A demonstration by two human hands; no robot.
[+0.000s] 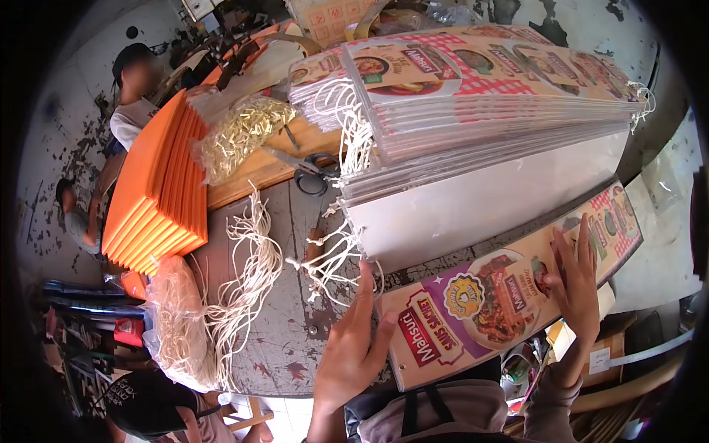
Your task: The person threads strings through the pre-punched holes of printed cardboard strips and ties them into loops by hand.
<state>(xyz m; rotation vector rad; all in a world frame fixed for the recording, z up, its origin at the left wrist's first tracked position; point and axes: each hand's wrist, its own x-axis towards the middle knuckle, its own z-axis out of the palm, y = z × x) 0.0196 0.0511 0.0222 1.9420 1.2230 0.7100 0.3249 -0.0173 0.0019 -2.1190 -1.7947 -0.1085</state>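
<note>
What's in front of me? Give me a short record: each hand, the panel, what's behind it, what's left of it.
Left hand: at the left end of the panel, thumb at its edge; firmness of grip unclear
Right hand: on its printed face, towards the other end
Panel: long, lettered "Mahsuri"
Behind: printed stack with hanging cords
Left: loose cords, bag of strands, orange stack
Back left: scissors, bag of gold pieces

Orange stack point(166, 177), left | capped person point(130, 124) just behind it | another person point(80, 224), far left | red packet point(128, 334), lower left | black cap point(151, 402) below | peeling wall point(81, 88), back
</note>
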